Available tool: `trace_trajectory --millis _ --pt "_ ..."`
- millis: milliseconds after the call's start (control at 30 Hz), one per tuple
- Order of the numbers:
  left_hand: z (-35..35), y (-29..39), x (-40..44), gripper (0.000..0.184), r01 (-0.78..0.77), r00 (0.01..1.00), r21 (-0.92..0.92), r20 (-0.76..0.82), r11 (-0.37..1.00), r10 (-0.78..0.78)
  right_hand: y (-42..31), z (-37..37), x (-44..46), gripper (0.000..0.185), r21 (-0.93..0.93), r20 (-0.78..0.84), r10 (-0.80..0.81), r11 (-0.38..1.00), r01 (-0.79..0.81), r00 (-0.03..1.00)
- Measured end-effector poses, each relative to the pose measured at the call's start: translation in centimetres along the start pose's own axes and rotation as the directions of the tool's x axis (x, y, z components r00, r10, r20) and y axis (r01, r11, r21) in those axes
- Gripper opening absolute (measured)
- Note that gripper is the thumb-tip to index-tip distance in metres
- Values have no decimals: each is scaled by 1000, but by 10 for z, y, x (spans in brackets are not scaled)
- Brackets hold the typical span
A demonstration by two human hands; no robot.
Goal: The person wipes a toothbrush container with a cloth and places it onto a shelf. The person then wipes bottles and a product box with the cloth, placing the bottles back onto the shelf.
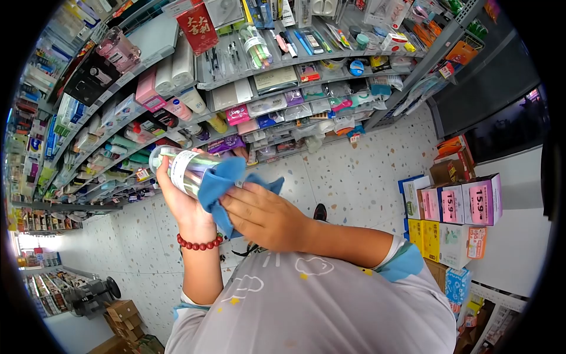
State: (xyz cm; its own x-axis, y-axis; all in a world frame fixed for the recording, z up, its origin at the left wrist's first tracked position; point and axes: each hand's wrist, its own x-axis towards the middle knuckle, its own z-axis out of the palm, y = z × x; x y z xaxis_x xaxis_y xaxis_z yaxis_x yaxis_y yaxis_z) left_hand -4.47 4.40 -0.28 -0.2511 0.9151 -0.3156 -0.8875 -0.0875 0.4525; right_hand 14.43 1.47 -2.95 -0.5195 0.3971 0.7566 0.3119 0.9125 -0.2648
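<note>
A clear plastic cylinder [191,170] with a white label and pastel-coloured sticks, perhaps pens, inside lies tilted in my left hand [184,203]. The fingers wrap round its body from below, and a red bead bracelet sits on that wrist. My right hand [265,215] is closed on a blue cloth [215,187], pressed against the cylinder's right end. The cloth covers that end, and part of it sticks out beyond my right fingers. On the upper shelf ahead stands a similar clear container [255,47] with light green and pink sticks.
Shelves [318,56] of pens, notebooks and packets curve across the front and left. A red card [197,28] hangs over the upper shelf edge. Stacked boxes [451,200] with price signs stand at the right. Cartons [124,312] and a speckled floor [354,183] lie below.
</note>
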Motion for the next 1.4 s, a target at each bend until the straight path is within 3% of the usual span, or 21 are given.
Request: trace_trajectory --millis 133,300,533,700,800,867,1000,1067,1267,1300,1333,1400 --pt "6 -3 -7 40 35 998 -73 56 997 -31 7 3 -15 34 99 41 40 994 -44 998" --pt "9 -8 -10 36 35 999 -81 39 996 -32 5 3 -5 47 163 -11 234 960 -229 972" --pt "14 -21 -14 42 -7 1000 -25 7 1000 8 11 -9 12 53 240 -47 278 936 -259 960" --pt "10 -22 -5 41 -30 999 -19 38 999 31 8 -6 18 48 239 -44 197 954 -181 979" --pt "11 -20 -6 42 -23 997 54 -69 998 27 5 -6 24 50 188 -24 85 979 -79 996" --pt "15 -14 -14 49 171 983 171 39 970 -180 0 -5 24 42 148 -22 83 986 -79 996" --pt "27 -9 -8 55 78 991 297 -124 952 -42 1 9 6 39 -31 46 -31 999 33 998" --pt "21 -2 -2 55 80 996 324 -50 943 -67 3 14 -1 39 -39 66 -30 999 33 997" --pt "40 -14 -7 55 151 988 149 -10 977 -151 13 17 -7 41 -95 -63 -88 992 82 994" --pt "25 -8 -1 53 215 962 110 147 970 -230 14 14 -7 41 -94 -62 -90 992 84 994" --pt "19 -11 4 53 215 962 109 147 971 -229 14 8 -7 41 -88 -21 -39 995 37 999" --pt "13 -15 10 58 226 973 -113 69 968 -219 14 -3 -1 40 -83 19 13 996 -12 1000"
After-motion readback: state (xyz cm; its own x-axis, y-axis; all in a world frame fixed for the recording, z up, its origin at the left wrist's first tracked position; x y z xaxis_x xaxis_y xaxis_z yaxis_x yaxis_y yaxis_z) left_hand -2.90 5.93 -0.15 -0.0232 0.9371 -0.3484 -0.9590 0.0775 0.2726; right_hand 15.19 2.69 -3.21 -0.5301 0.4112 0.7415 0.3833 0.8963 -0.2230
